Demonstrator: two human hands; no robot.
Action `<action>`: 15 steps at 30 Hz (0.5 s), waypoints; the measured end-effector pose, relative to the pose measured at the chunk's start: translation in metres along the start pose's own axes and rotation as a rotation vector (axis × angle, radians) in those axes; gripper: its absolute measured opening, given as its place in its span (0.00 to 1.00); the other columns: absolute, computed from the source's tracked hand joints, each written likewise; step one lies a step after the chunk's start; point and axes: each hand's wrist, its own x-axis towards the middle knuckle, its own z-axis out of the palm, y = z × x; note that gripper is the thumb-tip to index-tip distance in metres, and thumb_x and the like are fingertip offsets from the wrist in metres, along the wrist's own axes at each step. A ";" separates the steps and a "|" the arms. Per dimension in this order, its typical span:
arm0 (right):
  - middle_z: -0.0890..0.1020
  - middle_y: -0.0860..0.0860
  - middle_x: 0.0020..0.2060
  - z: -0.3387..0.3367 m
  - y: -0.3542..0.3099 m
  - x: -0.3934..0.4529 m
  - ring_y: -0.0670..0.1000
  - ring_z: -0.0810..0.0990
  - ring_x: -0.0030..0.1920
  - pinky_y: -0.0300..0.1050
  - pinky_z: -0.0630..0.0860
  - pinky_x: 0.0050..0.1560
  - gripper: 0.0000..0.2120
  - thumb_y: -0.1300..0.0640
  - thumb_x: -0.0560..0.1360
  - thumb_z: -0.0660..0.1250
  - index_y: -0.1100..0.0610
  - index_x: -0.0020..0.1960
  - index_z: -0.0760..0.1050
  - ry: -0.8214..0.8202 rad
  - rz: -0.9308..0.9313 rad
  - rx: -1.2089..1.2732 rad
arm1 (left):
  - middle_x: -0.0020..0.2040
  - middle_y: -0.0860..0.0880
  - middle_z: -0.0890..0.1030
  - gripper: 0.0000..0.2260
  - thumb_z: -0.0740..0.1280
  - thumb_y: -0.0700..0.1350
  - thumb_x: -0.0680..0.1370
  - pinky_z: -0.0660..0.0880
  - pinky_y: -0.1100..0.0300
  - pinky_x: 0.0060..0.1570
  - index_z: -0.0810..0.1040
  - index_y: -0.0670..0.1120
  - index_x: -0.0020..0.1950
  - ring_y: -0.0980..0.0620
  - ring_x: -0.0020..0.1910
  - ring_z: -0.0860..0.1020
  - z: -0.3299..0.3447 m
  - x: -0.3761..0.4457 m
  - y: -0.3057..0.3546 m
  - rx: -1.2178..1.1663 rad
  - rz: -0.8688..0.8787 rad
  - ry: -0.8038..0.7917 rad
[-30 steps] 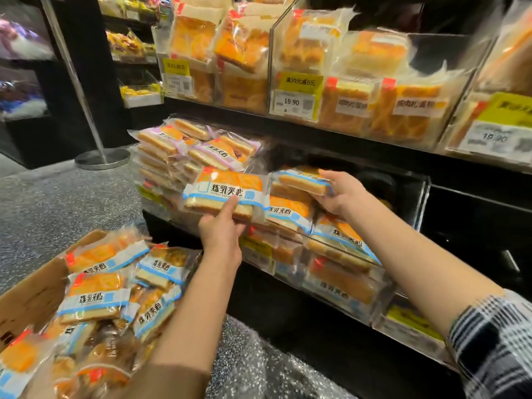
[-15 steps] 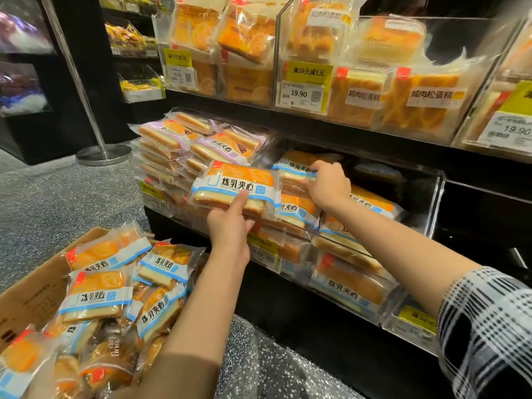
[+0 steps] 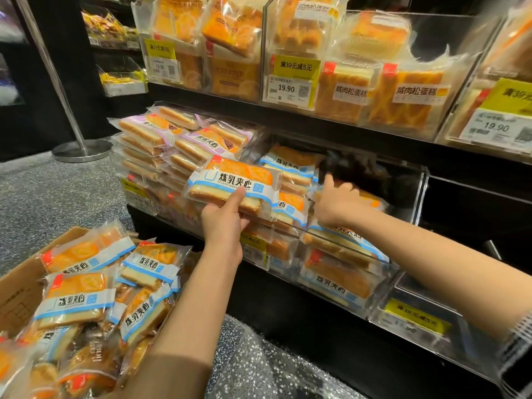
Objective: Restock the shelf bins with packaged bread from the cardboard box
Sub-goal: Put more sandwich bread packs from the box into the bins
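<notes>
My left hand point(image 3: 223, 224) grips a packaged toast bread point(image 3: 234, 184) with a blue-and-white label and holds it in front of the clear shelf bin point(image 3: 344, 245). My right hand point(image 3: 336, 201) reaches into that bin with its thumb raised. Its blurred fingers rest on the stacked bread packs point(image 3: 338, 279) there. The open cardboard box point(image 3: 17, 296) at lower left holds several more of the same packs point(image 3: 76, 299).
A neighbouring bin to the left holds purple-labelled bread point(image 3: 149, 133). The upper shelf bins hold cake packs point(image 3: 408, 96) behind price tags. A metal stanchion base point(image 3: 82, 149) stands on the speckled floor at left. A dark shelf section point(image 3: 475, 214) lies to the right.
My right hand has left the pack on top of the stack and shifted right and down inside the bin. My left hand has raised its pack slightly toward the bin.
</notes>
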 end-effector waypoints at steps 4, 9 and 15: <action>0.65 0.62 0.69 -0.014 0.031 -0.008 0.62 0.69 0.65 0.56 0.71 0.62 0.30 0.58 0.79 0.58 0.51 0.78 0.50 -0.059 -0.245 -0.155 | 0.52 0.48 0.82 0.10 0.69 0.40 0.77 0.78 0.64 0.35 0.74 0.45 0.57 0.53 0.48 0.82 0.003 0.001 -0.007 0.031 0.003 -0.036; 0.69 0.59 0.65 -0.033 0.065 -0.001 0.59 0.74 0.60 0.48 0.72 0.58 0.29 0.58 0.80 0.59 0.48 0.78 0.51 -0.052 -0.394 -0.196 | 0.54 0.46 0.82 0.14 0.69 0.39 0.76 0.79 0.60 0.41 0.74 0.43 0.61 0.52 0.50 0.82 0.006 0.002 -0.011 0.052 -0.011 -0.071; 0.67 0.54 0.70 -0.031 0.052 -0.027 0.56 0.70 0.67 0.50 0.71 0.63 0.28 0.48 0.80 0.58 0.50 0.77 0.53 0.212 -0.482 0.043 | 0.56 0.45 0.81 0.16 0.68 0.40 0.77 0.80 0.59 0.43 0.73 0.43 0.64 0.50 0.52 0.82 0.008 0.002 -0.016 0.111 -0.016 -0.113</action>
